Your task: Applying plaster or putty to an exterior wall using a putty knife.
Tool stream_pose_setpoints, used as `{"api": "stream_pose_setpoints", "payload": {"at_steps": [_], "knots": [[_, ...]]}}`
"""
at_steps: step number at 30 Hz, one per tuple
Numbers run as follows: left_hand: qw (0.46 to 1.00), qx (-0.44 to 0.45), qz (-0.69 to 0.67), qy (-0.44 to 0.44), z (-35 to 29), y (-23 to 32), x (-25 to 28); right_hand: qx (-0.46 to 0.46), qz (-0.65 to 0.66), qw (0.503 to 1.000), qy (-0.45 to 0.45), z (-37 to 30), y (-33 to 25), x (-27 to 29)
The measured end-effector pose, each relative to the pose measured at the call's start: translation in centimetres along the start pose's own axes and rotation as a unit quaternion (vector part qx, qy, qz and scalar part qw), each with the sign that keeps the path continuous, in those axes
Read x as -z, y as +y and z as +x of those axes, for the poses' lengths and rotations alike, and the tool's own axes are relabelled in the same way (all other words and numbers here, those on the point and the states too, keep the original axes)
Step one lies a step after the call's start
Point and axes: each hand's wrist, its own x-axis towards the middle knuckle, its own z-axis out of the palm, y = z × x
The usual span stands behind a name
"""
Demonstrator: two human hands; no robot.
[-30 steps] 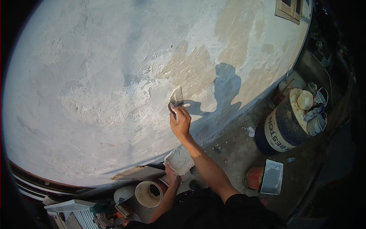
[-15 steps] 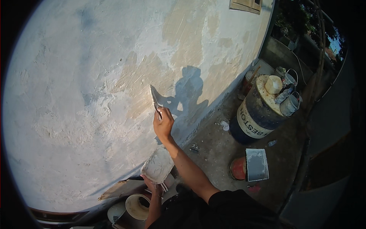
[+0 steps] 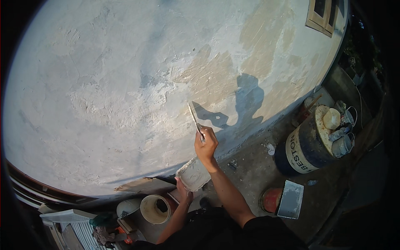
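Observation:
My right hand (image 3: 206,143) is closed round the handle of a putty knife (image 3: 193,113), whose thin blade, seen nearly edge-on, is at the wall. The plastered wall (image 3: 104,104) is pale grey-white, with rough ridges and several damp-looking beige patches. Below and left of that hand, my left hand (image 3: 183,191) grips the near side of a shallow rectangular tray (image 3: 194,175) smeared with whitish putty. The fingers under the tray are hidden. My right forearm passes close to the tray's right edge.
At right stands a dark blue drum (image 3: 298,152) with a pale band, pots and cans on its lid. A grey-topped board (image 3: 291,200) leans by a red bucket (image 3: 271,200). Lower left are a cream bucket (image 3: 155,209), a torn board (image 3: 143,186) and a ribbed white panel (image 3: 81,233).
The view has swung left, so the wall and drum sit farther right in it. My right hand with the putty knife has moved left and lower along the wall, off the beige patch.

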Motion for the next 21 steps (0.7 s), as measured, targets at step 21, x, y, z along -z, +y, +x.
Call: {"api": "stream_pose_setpoints", "payload": {"at_steps": [21], "knots": [[0.998, 0.008, -0.036, -0.049, 0.7, 0.8, -1.2, -0.128, 0.054, 0.984, -0.108, -0.9, -3.8, 2.9]]}}
